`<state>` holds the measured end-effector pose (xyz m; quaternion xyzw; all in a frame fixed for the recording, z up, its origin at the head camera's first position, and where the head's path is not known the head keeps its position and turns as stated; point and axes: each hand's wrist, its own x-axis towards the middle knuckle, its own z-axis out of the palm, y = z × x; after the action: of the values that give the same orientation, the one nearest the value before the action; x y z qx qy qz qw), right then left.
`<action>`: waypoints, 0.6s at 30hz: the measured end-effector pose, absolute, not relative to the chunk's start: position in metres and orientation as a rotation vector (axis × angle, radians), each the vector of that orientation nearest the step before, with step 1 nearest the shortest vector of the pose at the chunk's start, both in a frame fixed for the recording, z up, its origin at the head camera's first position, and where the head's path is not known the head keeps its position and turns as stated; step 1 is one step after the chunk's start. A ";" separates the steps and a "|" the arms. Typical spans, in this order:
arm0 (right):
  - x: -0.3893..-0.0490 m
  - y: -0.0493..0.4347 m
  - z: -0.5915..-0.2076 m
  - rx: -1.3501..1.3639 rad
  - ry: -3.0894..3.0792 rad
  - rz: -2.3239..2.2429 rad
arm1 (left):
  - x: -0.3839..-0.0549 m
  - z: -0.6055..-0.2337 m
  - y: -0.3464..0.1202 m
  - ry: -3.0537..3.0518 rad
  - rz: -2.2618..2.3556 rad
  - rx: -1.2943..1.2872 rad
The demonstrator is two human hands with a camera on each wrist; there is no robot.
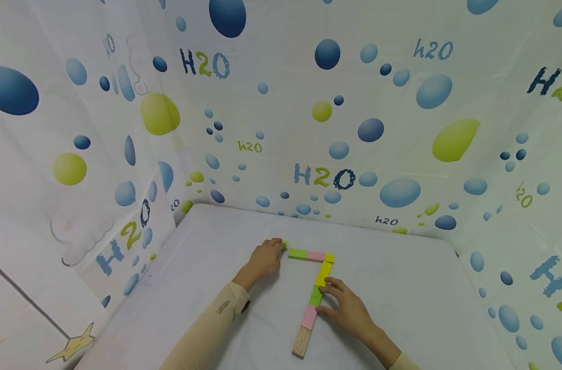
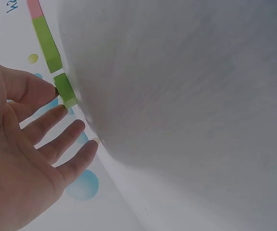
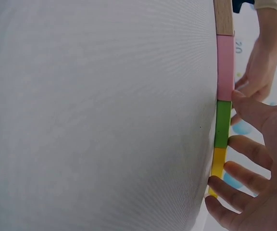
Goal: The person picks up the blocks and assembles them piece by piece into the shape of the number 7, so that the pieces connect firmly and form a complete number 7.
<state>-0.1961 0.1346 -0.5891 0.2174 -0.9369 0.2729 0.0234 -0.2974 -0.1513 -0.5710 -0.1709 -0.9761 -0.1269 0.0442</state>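
Observation:
Wooden blocks form a bent row on the white table. My left hand (image 1: 266, 257) pinches a small green block (image 2: 65, 89) at the row's far left end, its other fingers spread. A narrow gap parts that block from a longer green block (image 1: 297, 254), which adjoins a pink one (image 1: 315, 256). A yellow block (image 1: 329, 258) sits at the corner. My right hand (image 1: 347, 308) rests with spread fingers along the right side of the near leg. Its fingers touch the pink block (image 3: 225, 67), green block (image 3: 222, 124) and yellow block (image 3: 218, 161).
A plain-wood block (image 1: 302, 342) ends the near leg of the row. The white table surface (image 1: 401, 288) extends around the blocks. Behind and beside it hang white curtains (image 1: 281, 118) printed with blue and green dots and lettering.

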 end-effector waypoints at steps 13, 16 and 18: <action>-0.196 0.134 -0.588 0.684 -2.892 0.828 | -0.291 -0.573 -0.152 -2.977 -0.393 -0.532; -0.195 0.134 -0.587 0.674 -2.897 0.837 | -0.288 -0.573 -0.152 -2.970 -0.401 -0.540; -0.195 0.133 -0.587 0.670 -2.898 0.844 | -0.287 -0.572 -0.152 -2.967 -0.407 -0.543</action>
<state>-0.1951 0.1333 -0.5868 0.2166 -0.9370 0.2728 0.0251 -0.2866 -0.1522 -0.5722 -0.1782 -0.9737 -0.1335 0.0491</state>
